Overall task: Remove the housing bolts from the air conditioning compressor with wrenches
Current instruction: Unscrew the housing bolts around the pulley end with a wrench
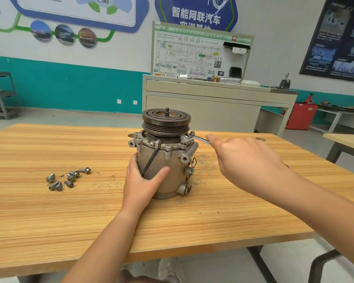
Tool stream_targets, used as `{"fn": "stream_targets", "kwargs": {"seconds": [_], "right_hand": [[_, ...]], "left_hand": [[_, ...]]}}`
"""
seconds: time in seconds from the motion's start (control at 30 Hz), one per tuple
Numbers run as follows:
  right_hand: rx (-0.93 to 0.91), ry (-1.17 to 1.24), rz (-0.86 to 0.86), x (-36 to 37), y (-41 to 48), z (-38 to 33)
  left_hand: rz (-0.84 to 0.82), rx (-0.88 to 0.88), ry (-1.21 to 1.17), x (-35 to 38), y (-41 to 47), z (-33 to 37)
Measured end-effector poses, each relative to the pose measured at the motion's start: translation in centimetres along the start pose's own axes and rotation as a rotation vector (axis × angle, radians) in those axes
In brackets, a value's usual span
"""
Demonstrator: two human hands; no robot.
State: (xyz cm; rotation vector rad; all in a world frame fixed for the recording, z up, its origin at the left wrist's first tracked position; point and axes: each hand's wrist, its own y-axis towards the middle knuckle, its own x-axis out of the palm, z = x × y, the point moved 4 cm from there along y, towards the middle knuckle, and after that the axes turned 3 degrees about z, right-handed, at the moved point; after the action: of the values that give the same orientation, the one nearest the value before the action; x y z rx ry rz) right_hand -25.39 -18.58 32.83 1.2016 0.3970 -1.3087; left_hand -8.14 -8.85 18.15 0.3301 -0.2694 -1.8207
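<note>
Several flanged steel bolts (pixel 71 177) lay loose on the grained wooden counter (pixel 70 221). My left hand (pixel 143 180) gripped the cylindrical compressor (pixel 172 156); my right hand (pixel 247 160) clasped the wrench (pixel 200 139).

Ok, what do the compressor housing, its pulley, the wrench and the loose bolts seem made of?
Compressor housing: likely cast aluminium, matte pale grey.
Pulley: probably steel, dark, tarnished brown, grooved.
Wrench: steel, apparently chromed, bright gleam.
Loose bolts: steel, seemingly plated, silvery shine.

Grey compressor (pixel 168 160); striped tan table (pixel 90 211).
</note>
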Motion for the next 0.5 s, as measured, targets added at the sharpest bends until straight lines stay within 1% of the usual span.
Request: {"fn": "stream_targets", "kwargs": {"seconds": [0.07,0.13,0.23,0.3,0.37,0.5], "right_hand": [[-0.012,-0.079,-0.009,-0.8,0.4,-0.4],[-0.034,-0.138,-0.066,-1.5,0.9,-1.1],[-0.057,-0.146,-0.181,-1.9,1.6,-2.3],[-0.077,-0.155,-0.225,-2.1,1.8,-2.8],[-0.102,-0.185,-0.213,-1.8,1.7,-2.6],[-0.162,-0.206,-0.113,-0.7,2.2,-0.6]], "left_hand": [[0.000,0.003,0.003,0.0,0.0,0.0],[0.008,0.005,0.013,0.0,0.0,0.0],[0.011,0.004,0.017,0.0,0.0,0.0],[0.007,0.002,0.012,0.0,0.0,0.1],[0.005,0.001,0.007,0.1,0.0,0.1],[0.014,0.010,0.015,0.1,0.1,0.0]]}}
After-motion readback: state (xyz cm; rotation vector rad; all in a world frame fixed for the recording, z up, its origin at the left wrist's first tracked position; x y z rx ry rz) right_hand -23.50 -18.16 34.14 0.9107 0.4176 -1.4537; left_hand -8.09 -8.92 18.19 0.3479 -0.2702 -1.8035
